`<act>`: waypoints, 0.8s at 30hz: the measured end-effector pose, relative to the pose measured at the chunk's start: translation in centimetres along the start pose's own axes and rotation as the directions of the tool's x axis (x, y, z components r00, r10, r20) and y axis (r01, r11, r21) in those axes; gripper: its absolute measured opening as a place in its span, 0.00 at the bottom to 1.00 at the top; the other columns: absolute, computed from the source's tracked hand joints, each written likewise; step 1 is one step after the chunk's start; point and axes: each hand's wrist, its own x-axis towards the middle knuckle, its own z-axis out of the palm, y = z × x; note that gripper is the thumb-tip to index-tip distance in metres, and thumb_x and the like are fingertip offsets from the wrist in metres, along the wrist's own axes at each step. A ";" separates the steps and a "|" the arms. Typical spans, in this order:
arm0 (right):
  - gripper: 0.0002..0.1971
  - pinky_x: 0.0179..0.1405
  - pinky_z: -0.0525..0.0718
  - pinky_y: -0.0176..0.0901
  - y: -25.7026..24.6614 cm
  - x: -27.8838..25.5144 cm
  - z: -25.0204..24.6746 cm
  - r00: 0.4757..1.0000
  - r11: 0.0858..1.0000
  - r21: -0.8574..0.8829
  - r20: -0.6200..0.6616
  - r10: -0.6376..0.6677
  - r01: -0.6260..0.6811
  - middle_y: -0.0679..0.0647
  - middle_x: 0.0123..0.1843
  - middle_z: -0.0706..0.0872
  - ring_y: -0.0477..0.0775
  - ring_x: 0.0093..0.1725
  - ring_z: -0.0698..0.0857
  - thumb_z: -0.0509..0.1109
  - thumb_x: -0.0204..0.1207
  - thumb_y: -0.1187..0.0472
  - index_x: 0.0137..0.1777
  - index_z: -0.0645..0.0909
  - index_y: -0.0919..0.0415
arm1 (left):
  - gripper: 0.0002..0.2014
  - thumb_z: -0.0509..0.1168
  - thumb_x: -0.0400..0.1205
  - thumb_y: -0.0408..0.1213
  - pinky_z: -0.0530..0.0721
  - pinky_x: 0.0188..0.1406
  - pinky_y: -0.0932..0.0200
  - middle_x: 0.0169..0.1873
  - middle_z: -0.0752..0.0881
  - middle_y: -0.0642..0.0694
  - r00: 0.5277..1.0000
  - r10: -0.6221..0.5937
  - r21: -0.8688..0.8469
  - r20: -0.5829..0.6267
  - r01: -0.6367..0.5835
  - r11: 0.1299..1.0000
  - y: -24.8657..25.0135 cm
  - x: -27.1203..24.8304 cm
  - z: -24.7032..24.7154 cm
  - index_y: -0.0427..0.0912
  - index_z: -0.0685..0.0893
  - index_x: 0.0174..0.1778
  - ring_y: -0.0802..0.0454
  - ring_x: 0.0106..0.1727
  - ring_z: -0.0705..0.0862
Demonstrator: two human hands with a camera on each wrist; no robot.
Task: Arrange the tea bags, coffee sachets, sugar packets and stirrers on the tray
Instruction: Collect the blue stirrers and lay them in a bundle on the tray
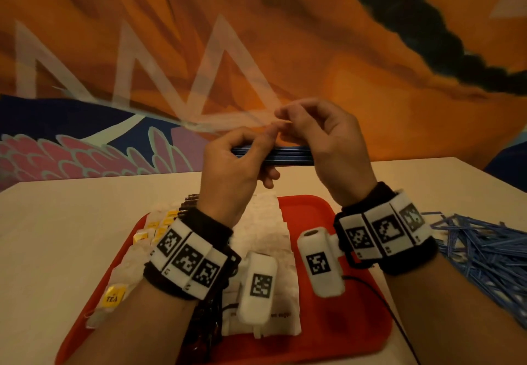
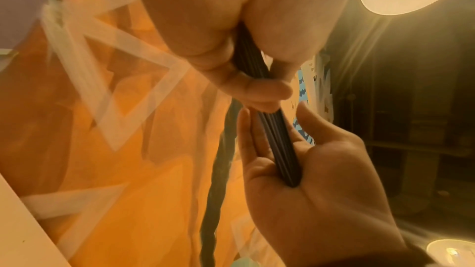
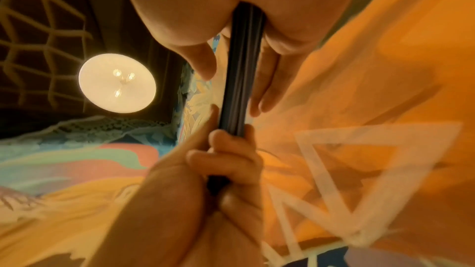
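Observation:
Both hands are raised above the red tray (image 1: pixel 313 207) and hold one bundle of blue stirrers (image 1: pixel 273 155) level between them. My left hand (image 1: pixel 248 150) grips the bundle's left end, with fingers curled round it (image 2: pixel 254 90). My right hand (image 1: pixel 308 136) holds the right end; its fingers lie along the bundle (image 3: pixel 241 80), and the end butts into its palm (image 2: pixel 321 170). A thin orange sliver shows between the upper fingertips of both hands; I cannot tell what it is. On the tray lie yellow-tagged tea bags (image 1: pixel 148 233), white sugar packets (image 1: pixel 268 222) and dark coffee sachets (image 1: pixel 191 202).
A loose heap of blue stirrers (image 1: pixel 479 250) lies on the pale table (image 1: pixel 71 222) to the right of the tray. A painted orange wall rises just behind the table's far edge. Round lamps hang overhead (image 3: pixel 117 82).

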 end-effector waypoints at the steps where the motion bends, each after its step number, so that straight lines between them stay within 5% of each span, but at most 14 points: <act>1: 0.09 0.57 0.89 0.57 0.1 0.0 0.0 1.000 0.999 -0.041 0.011 0.003 -0.003 0.54 0.51 0.91 0.51 0.53 0.91 0.66 0.83 0.54 0.51 0.85 0.57 | 0.17 0.69 0.78 0.48 0.80 0.20 0.60 0.33 0.88 0.43 1.000 0.007 0.010 -0.023 -0.007 1.000 0.0 0.0 0.1 0.34 0.86 0.42 0.48 0.23 0.82; 4: 0.14 0.57 0.89 0.53 0.0 0.1 -0.5 0.981 0.985 -0.170 0.192 -0.003 0.037 0.49 0.52 0.90 0.47 0.53 0.90 0.68 0.79 0.46 0.56 0.85 0.55 | 0.16 0.71 0.81 0.44 0.79 0.18 0.61 0.28 0.87 0.44 0.994 0.046 0.092 -0.104 -0.036 0.995 0.2 0.0 0.0 0.31 0.86 0.40 0.49 0.20 0.83; 6: 0.22 0.54 0.87 0.39 -1.0 0.3 -1.5 0.902 0.938 -0.344 0.416 0.117 0.037 0.43 0.53 0.89 0.39 0.53 0.89 0.76 0.74 0.45 0.66 0.81 0.50 | 0.13 0.71 0.83 0.38 0.78 0.17 0.64 0.22 0.86 0.47 0.987 0.095 0.185 -0.130 -0.070 0.980 0.4 0.2 -0.6 0.33 0.84 0.36 0.52 0.18 0.82; 8: 0.28 0.47 0.86 0.30 -1.8 0.3 -2.2 0.820 0.812 -0.580 0.491 0.294 0.056 0.39 0.48 0.89 0.34 0.45 0.89 0.78 0.72 0.47 0.72 0.78 0.47 | 0.13 0.71 0.83 0.36 0.77 0.17 0.66 0.19 0.85 0.48 0.982 0.143 0.258 -0.125 -0.107 0.960 0.6 0.4 -1.1 0.36 0.84 0.34 0.54 0.16 0.81; 13: 0.14 0.33 0.87 0.37 -1.5 -0.8 -1.6 0.791 0.649 -0.761 0.389 0.472 -0.014 0.46 0.32 0.90 0.38 0.27 0.87 0.77 0.75 0.47 0.56 0.86 0.52 | 0.13 0.73 0.82 0.36 0.78 0.16 0.66 0.19 0.85 0.50 0.987 0.144 0.337 -0.064 -0.115 0.935 1.0 0.7 -1.5 0.35 0.83 0.33 0.56 0.16 0.82; 16: 0.16 0.28 0.74 0.31 -2.4 -1.4 -1.5 0.821 0.583 -0.812 0.356 0.445 0.036 0.41 0.34 0.84 0.37 0.28 0.81 0.78 0.71 0.40 0.51 0.84 0.48 | 0.13 0.73 0.82 0.37 0.79 0.16 0.65 0.19 0.85 0.51 0.990 0.140 0.380 0.009 -0.133 0.915 1.3 0.8 -1.9 0.36 0.83 0.33 0.55 0.17 0.83; 20: 0.15 0.37 0.90 0.46 -2.4 -1.8 -0.6 0.772 0.578 -0.816 0.379 0.511 0.018 0.48 0.42 0.89 0.45 0.31 0.88 0.73 0.79 0.49 0.60 0.82 0.56 | 0.12 0.73 0.82 0.37 0.78 0.15 0.65 0.21 0.86 0.48 0.986 0.147 0.423 0.083 -0.168 0.890 1.2 0.5 -1.5 0.39 0.83 0.33 0.53 0.18 0.84; 22: 0.12 0.39 0.90 0.51 -2.0 -1.8 -0.6 0.794 0.541 -0.841 0.336 0.507 0.010 0.52 0.43 0.88 0.51 0.33 0.88 0.70 0.82 0.53 0.61 0.82 0.58 | 0.11 0.72 0.82 0.37 0.78 0.16 0.64 0.23 0.86 0.45 0.989 0.122 0.414 0.087 -0.147 0.898 0.9 0.4 -0.9 0.38 0.83 0.36 0.51 0.19 0.84; 24: 0.12 0.36 0.85 0.49 -1.5 -1.6 -1.3 0.823 0.466 -0.885 0.260 0.504 -0.006 0.53 0.41 0.84 0.54 0.35 0.84 0.67 0.83 0.53 0.60 0.83 0.58 | 0.10 0.72 0.82 0.41 0.82 0.21 0.61 0.34 0.88 0.39 0.999 0.020 0.303 0.027 -0.027 0.953 0.4 0.6 -0.1 0.36 0.84 0.50 0.49 0.23 0.85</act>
